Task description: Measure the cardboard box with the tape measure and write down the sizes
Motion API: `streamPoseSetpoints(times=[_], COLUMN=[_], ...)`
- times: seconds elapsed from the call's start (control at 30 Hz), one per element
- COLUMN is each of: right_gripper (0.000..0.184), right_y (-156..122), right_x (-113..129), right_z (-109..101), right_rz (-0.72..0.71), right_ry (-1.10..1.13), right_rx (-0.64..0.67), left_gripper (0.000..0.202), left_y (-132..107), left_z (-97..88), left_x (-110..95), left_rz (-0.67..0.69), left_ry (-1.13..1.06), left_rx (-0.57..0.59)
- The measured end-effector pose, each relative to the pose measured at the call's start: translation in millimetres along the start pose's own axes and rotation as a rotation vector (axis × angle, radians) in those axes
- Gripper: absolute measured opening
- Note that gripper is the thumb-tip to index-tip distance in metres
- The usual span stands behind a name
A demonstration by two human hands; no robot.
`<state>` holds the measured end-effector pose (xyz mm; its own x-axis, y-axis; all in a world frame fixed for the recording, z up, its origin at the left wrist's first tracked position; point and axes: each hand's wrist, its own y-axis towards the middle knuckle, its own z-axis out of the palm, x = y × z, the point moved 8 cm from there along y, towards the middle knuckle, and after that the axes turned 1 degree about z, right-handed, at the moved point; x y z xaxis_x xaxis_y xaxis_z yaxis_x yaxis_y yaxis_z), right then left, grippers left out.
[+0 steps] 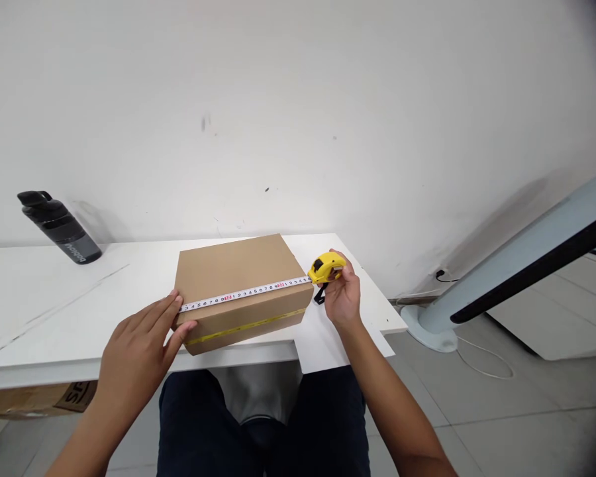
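A brown cardboard box [236, 265] sits at the front edge of the white table, a strip of yellow tape along its front side. My right hand [344, 298] grips a yellow tape measure [328, 266] just off the box's right end, its black strap hanging below. From it the white blade [248, 291] runs straight across the box top, near the front edge, to the left edge. My left hand [146, 334] pinches the blade's end against the box's left corner, fingertips on top and thumb on the front side. The fingers hide the end hook.
A sheet of white paper [320, 348] lies partly under the box and overhangs the table edge. A dark bottle [62, 228] stands at the back left of the table [69, 305]. Below is another carton [34, 399]. To the right, a pale column [477, 291] rises from a round base.
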<state>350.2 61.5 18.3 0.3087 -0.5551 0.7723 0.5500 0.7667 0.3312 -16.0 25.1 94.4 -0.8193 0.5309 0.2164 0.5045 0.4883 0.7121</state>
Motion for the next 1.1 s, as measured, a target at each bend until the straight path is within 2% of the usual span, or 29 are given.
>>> streamPoseSetpoints(times=[0.2, 0.4, 0.5, 0.6, 0.73, 0.87, 0.97, 1.1], right_gripper=[0.044, 0.041, 0.039, 0.037, 0.045, 0.067, 0.068, 0.06], right_y=[0, 0, 2, -7, -48, -106, -136, -144], right_x=[-1, -4, 4, 19, 37, 26, 5, -8], right_z=[1, 1, 2, 4, 0, -6, -3, -5], right_rz=[-0.015, -0.007, -0.043, -0.058, -0.067, 0.024, 0.115, 0.175], right_ry=[-0.054, -0.02, -0.053, -0.127, -0.174, -0.186, -0.205, -0.238], right_rx=[-0.011, -0.022, -0.033, -0.032, -0.037, -0.037, 0.039, 0.065], left_gripper=[0.044, 0.036, 0.024, 0.024, 0.026, 0.023, 0.022, 0.025], left_y=[-4, -6, -7, -10, -17, -19, -16, -6], left_z=[-2.8, -1.4, -1.9, -9.9, -25.2, -33.0, -25.8, -7.2], left_x=[-8, -5, 0, -5, -38, -83, -111, -135], left_rz=[0.008, -0.042, -0.061, -0.022, 0.065, 0.111, 0.151, 0.231], left_ry=[0.021, -0.084, -0.197, -0.241, -0.352, -0.495, -0.53, -0.471], left_rx=[-0.036, -0.072, -0.108, -0.155, -0.167, -0.227, -0.238, -0.163])
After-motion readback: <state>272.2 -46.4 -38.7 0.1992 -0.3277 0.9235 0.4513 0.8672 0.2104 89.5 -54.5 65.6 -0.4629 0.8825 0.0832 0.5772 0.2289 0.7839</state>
